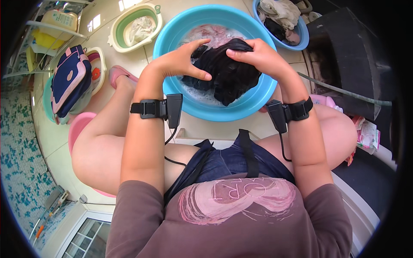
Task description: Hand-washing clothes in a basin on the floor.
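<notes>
A large blue basin holds foamy water with pink fabric under the surface at its back. A bunched black garment rises out of the suds. My right hand grips its upper edge from the right, thumb on top. My left hand is at the garment's left side, thumb and fingers spread wide; whether it touches the cloth is unclear. Both my wrists wear black strapped devices.
A green-and-white basin with white cloth sits back left; a blue basin of laundry, back right. Left are a navy-and-pink bag on stacked basins and a shelf rack. A hose crosses at right.
</notes>
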A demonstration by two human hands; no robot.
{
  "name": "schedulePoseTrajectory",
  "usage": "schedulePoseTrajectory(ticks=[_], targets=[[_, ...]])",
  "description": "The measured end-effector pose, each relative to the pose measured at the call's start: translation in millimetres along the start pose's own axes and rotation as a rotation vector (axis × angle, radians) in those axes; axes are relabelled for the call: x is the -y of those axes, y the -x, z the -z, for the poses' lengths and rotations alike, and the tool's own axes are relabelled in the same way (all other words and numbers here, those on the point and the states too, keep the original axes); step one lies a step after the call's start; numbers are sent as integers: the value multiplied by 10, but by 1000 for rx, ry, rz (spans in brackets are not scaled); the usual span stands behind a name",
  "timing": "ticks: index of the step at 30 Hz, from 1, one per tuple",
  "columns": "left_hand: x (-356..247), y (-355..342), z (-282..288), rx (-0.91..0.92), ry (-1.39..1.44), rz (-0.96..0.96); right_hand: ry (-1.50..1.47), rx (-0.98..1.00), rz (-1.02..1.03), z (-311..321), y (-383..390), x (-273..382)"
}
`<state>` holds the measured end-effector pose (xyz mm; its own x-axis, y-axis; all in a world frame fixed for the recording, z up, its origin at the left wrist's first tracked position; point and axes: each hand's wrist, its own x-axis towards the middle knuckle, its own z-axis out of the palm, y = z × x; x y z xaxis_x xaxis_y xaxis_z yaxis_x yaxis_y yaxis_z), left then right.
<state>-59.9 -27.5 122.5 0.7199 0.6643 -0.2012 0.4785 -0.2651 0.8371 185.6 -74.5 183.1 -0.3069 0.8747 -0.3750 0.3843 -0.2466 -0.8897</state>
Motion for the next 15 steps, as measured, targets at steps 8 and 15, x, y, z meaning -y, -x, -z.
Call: schedulePoseTrajectory(ticks=[8,15], targets=[[146,-97,-393,-231,536,69,-367,-85,344,134,473,646],[-42,-11,213,-603,1158,-23,-411,-274,28,673,330,132]])
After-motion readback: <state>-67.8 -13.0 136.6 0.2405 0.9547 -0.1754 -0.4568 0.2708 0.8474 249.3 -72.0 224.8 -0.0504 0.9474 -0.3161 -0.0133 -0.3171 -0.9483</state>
